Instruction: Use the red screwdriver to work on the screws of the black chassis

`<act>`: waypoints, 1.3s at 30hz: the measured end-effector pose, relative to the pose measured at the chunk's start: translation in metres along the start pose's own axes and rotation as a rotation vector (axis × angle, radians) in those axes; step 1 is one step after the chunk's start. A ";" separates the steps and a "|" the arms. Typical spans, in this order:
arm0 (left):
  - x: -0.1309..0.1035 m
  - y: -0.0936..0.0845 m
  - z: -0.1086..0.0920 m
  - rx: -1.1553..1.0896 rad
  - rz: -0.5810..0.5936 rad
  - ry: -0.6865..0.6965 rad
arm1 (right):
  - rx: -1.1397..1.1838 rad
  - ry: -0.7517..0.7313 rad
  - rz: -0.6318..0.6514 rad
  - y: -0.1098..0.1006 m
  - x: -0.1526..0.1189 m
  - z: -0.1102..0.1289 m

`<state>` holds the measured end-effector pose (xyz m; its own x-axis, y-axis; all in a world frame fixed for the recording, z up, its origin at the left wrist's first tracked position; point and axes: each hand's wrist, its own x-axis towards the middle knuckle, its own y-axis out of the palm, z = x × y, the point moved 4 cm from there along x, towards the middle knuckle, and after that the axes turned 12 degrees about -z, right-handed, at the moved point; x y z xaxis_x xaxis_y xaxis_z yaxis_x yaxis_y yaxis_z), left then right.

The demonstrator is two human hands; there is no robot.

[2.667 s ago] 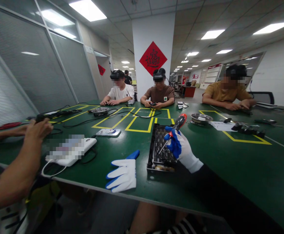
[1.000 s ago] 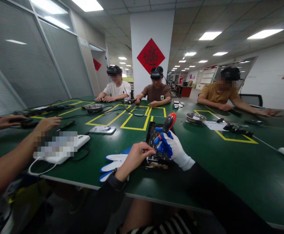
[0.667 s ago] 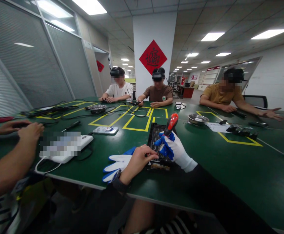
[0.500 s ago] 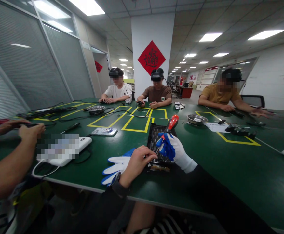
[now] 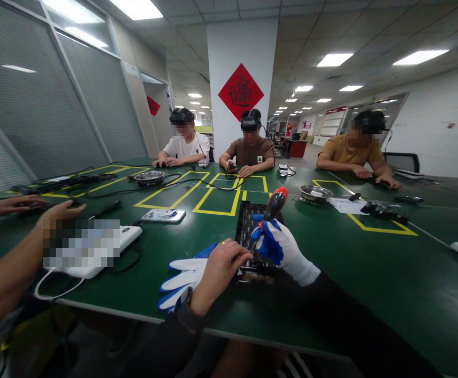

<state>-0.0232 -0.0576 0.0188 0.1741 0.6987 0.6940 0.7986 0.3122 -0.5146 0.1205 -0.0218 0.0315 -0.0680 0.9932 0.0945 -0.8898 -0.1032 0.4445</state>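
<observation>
My right hand [image 5: 281, 245], in a white and blue glove, is wrapped round a screwdriver [image 5: 276, 203] with a dark and red handle. Its shaft points down into a black rectangular tray-like part [image 5: 248, 220] on the green table [image 5: 197, 231]. My bare left hand [image 5: 224, 262], with a ring and a dark wristband, is pinched at the near left of that part, close to the shaft's lower end. What its fingertips hold is too small to make out. Beneath and beside my left wrist lies an empty white and blue glove [image 5: 183, 273].
At the left, another person's hands [image 5: 55, 215] are above a white device [image 5: 124, 241] with a cable. A phone-like object [image 5: 163, 215], metal bowls [image 5: 316, 193] and black parts [image 5: 384, 211] lie farther off. Three people sit across the table.
The view has shifted slightly. The screwdriver stands a little more upright in my right hand. The person at the far right has drawn an outstretched hand in, and the neighbour's hands at the left have moved.
</observation>
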 end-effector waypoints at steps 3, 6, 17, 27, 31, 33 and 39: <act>0.000 -0.001 0.000 0.017 -0.004 0.000 | 0.118 0.090 0.078 0.003 0.001 0.002; 0.000 0.000 -0.001 0.019 0.000 -0.001 | 0.090 0.060 0.056 0.003 0.000 0.003; 0.000 0.000 -0.003 0.001 -0.009 0.025 | 0.157 0.114 0.080 0.002 0.004 -0.001; -0.003 0.001 -0.002 0.034 -0.012 0.085 | -0.034 -0.123 -0.042 -0.003 -0.002 0.000; -0.004 0.002 -0.001 0.043 -0.007 0.078 | 0.029 -0.034 0.043 0.001 0.000 -0.001; -0.004 0.003 -0.002 0.045 0.002 0.070 | 0.092 0.031 0.124 0.003 0.001 -0.002; -0.004 0.004 -0.003 0.032 0.005 0.067 | 0.064 -0.046 0.116 0.003 -0.002 -0.001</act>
<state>-0.0193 -0.0614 0.0154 0.2168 0.6558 0.7231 0.7791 0.3301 -0.5330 0.1172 -0.0239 0.0316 -0.1465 0.9710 0.1890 -0.8466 -0.2219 0.4837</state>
